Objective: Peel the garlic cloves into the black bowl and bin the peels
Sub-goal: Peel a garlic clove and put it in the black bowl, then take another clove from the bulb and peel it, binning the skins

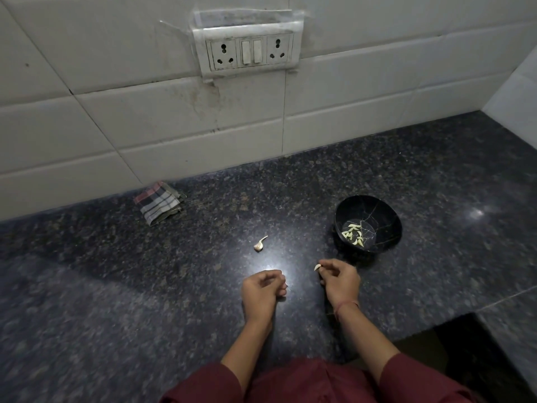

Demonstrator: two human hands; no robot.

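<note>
On the dark granite counter stands the black bowl [386,216], with several peeled garlic cloves [355,234] at its bottom. My right hand [340,282] is just in front of the bowl and pinches a pale garlic clove [317,267] at its fingertips. My left hand [263,290] is over the counter to the left, fingers curled; something pale shows at its fingertips, and I cannot tell whether it is peel. One unpeeled clove [260,244] with a stalk lies loose on the counter beyond my left hand.
A folded checked cloth [158,203] lies against the tiled wall at the back left. A socket and switch plate [250,50] is on the wall above. The counter [116,286] has a cut-out edge at the front right [436,338]. No bin is in view.
</note>
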